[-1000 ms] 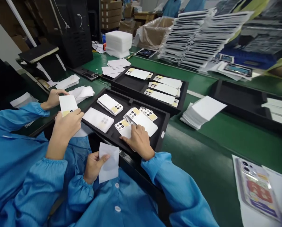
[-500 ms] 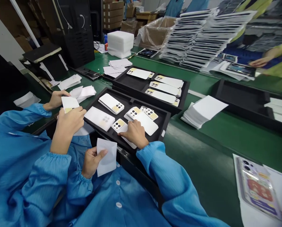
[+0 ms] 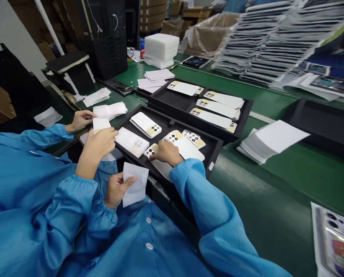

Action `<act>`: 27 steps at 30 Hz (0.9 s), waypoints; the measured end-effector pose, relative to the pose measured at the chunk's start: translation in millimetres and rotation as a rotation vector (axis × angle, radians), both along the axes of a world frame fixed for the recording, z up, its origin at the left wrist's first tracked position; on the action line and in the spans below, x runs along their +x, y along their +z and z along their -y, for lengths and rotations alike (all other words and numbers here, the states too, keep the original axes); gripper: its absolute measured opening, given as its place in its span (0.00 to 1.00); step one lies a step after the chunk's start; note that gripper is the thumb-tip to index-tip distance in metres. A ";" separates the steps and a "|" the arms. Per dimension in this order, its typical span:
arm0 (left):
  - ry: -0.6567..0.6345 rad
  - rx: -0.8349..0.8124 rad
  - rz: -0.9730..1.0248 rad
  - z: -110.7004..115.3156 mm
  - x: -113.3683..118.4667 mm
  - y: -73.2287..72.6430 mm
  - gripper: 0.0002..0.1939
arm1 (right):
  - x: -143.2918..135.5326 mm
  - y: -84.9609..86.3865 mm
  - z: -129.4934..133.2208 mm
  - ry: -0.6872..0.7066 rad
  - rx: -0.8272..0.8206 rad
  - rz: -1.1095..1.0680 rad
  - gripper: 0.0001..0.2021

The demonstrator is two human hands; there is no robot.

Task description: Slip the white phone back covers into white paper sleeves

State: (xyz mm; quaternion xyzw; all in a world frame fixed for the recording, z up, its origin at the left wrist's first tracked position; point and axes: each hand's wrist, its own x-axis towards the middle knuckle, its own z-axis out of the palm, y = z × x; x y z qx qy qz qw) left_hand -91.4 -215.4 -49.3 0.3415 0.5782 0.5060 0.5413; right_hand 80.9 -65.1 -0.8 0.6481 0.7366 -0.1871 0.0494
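My left hand (image 3: 116, 189) holds a white foam pouch (image 3: 135, 184) upright in front of my blue smock. My right hand (image 3: 166, 152) rests in the near black tray (image 3: 172, 124), fingers closed on a white phone back cover (image 3: 151, 150) with a gold camera panel. Its lower end sticks out under my wrist. Beside it lie fanned covers (image 3: 189, 143), a stacked pair (image 3: 145, 124) and a pouched cover (image 3: 131, 141). A co-worker's two hands (image 3: 98, 140) at my left hold another white cover (image 3: 100, 124).
A second black tray (image 3: 241, 115) behind holds several covers. A stack of white pouches (image 3: 271, 139) lies on the green belt at right, another black tray (image 3: 324, 123) beyond. White foam blocks (image 3: 161, 49), tall tray stacks (image 3: 275, 42) and a packaged phone case (image 3: 334, 240) stand around.
My right hand has slid the gold-panelled cover a little toward the tray's near edge. My left hand keeps the pouch. The co-worker's hands shifted their cover slightly. The view has swung left.
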 end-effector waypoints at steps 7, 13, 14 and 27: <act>-0.024 0.006 0.001 3.9 3.4 0.2 0.14 | 7.3 0.5 -0.8 -0.045 0.054 -0.331 0.18; -0.107 -0.041 -0.030 2.3 9.3 4.8 0.16 | 10.6 8.5 -0.6 0.006 0.113 -0.409 0.15; -0.112 -0.045 -0.040 1.8 11.0 5.9 0.16 | 17.0 14.1 3.0 0.008 0.146 -0.427 0.16; -0.134 -0.061 0.062 -2.5 31.5 5.2 0.07 | 51.0 60.7 72.3 -0.386 0.899 -1.563 0.19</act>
